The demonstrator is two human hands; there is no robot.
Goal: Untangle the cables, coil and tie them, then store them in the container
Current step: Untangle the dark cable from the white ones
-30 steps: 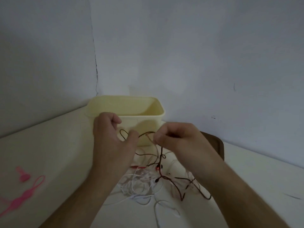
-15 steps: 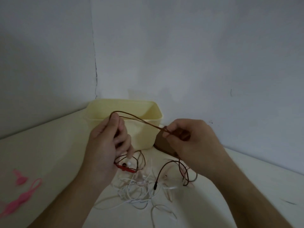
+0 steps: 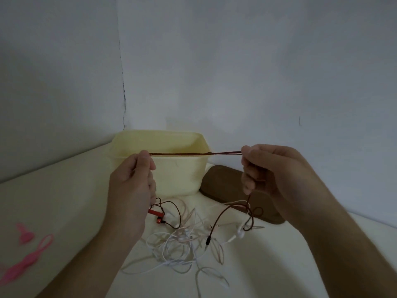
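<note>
The hands have drawn apart since the earlier frame, pulling the brown earphone cable taut mid-frame, across the front of the yellow container. The left hand pinches one end, the right hand grips the other, its tail hanging down to the tangled white cables on the desk at lower centre. Pink silicone ties lie at the lower left.
</note>
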